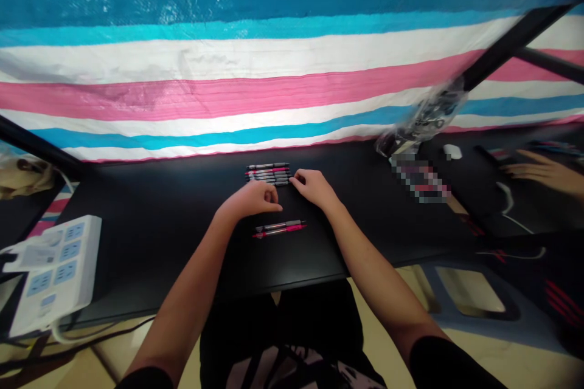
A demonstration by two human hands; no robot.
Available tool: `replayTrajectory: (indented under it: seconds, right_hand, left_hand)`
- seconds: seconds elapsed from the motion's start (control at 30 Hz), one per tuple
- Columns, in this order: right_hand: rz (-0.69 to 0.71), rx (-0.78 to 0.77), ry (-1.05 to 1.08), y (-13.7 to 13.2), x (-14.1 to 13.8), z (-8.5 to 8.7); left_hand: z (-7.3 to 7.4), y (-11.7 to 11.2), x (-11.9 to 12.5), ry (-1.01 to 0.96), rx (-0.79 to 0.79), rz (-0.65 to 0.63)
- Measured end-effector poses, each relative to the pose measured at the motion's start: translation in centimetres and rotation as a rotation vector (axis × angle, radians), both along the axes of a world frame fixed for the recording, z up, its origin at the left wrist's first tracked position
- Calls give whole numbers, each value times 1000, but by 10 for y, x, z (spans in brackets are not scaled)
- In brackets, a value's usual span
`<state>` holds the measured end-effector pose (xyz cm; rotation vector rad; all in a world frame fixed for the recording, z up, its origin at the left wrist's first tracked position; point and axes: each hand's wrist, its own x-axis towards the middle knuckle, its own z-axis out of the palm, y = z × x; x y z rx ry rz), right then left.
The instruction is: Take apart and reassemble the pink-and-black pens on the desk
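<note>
1. Two hands over a black table (150,225), both near the middle, close to the far edge.
2. Left hand (253,199): curled into a loose fist, knuckles up, fingertips pointing right. Can't tell whether anything is inside the curl.
3. Right hand (314,187): fingers bent, fingertips at the right end of the pen stack (269,174). Looks like touching; a real grip can't be confirmed.
4. Pen stack: several pens side by side, parallel to the table edge, grey and pink barrels, just beyond both hands.
5. Pen pair (280,228): one grey, one pink, lying side by side and touching, just on the near side of the left hand, apart from the stack.
6. Power strip (57,267): white, at the left table edge, cable hanging below.
7. Striped tarp (255,61) behind the table: blue, white, pink bands.
8. Another person's hand (545,171) flat on the neighbouring table at far right, near a white mouse (452,151). Clear plastic bag (424,117) hangs off a black bar nearby.
</note>
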<state>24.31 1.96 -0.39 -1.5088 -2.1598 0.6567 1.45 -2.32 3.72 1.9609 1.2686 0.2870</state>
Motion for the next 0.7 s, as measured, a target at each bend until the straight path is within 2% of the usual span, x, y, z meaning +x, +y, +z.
replayTrajectory:
  seconds: [0.1, 0.2, 0.43, 0.57, 0.7]
  right_hand:
    - [0, 13, 4, 0, 0, 0]
    - [3, 22, 10, 0, 0, 0]
    - [-15, 15, 22, 0, 0, 0]
    - [-11, 26, 42, -1, -1, 2]
    - [32, 36, 177, -3, -2, 5]
  left_hand:
    - [-1, -9, 19, 63, -51, -96]
    - [-2, -13, 26, 153, -22, -112]
    - [-4, -9, 21, 82, 17, -92]
    - [-11, -7, 23, 176, 109, -119]
    - [-17, -5, 21, 165, 198, -73]
